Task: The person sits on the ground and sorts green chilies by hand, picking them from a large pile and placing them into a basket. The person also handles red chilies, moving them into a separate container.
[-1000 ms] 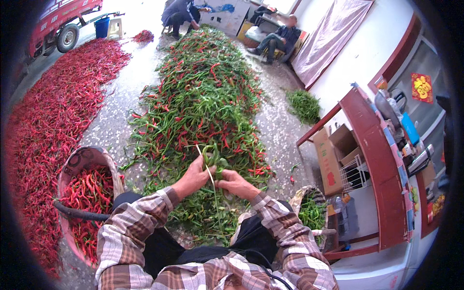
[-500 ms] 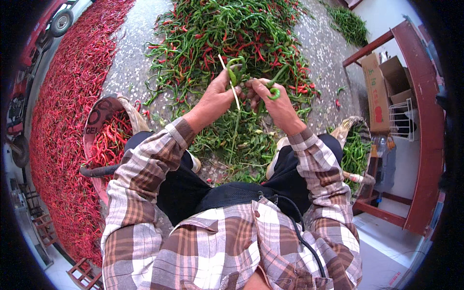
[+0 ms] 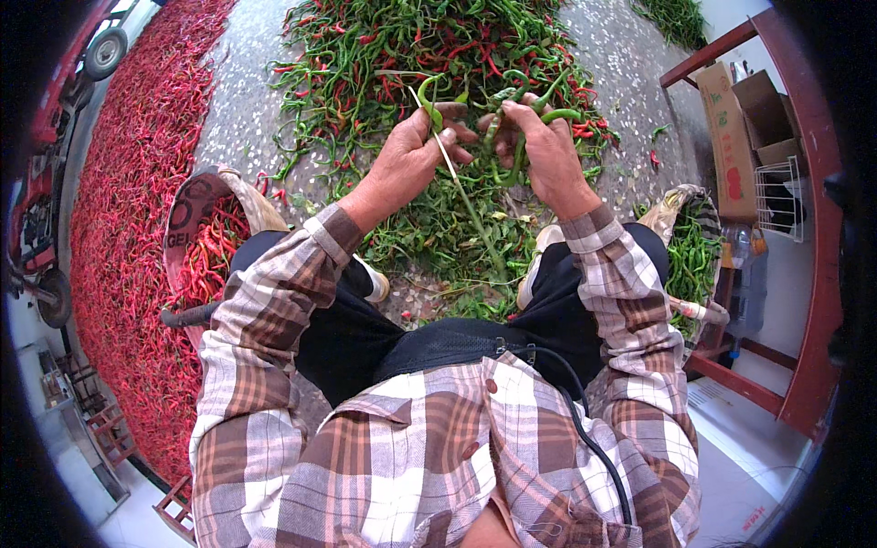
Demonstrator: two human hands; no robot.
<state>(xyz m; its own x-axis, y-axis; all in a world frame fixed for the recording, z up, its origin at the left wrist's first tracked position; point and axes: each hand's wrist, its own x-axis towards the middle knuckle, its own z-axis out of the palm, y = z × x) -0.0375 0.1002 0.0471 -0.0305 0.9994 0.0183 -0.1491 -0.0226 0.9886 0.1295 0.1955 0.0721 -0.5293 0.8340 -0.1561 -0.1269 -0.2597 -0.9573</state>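
Observation:
In my left hand (image 3: pixel 413 157) is a pale chili plant stem (image 3: pixel 461 187), its long end hanging down over the leaves. A curved green chili (image 3: pixel 427 99) sits at that stem's upper part, by my thumb. My right hand (image 3: pixel 545 151) is closed around several green chilies (image 3: pixel 559 116), which poke out above and below the fingers. The two hands are a little apart. Beyond them lies a heap of green and red chilies (image 3: pixel 429 46). Below the hands, loose green leaves and stems (image 3: pixel 438 242) lie between my feet.
A basket of red chilies (image 3: pixel 215 242) stands by my left leg, a basket of green chilies (image 3: pixel 692 265) by my right. Red chilies (image 3: pixel 128 228) cover the floor at the left. A dark red frame (image 3: pixel 813 210) with cartons (image 3: pixel 726 137) stands at the right.
My hands have drawn apart, the right one moving right and up with green chilies. The stem in my left hand now slants down to the right.

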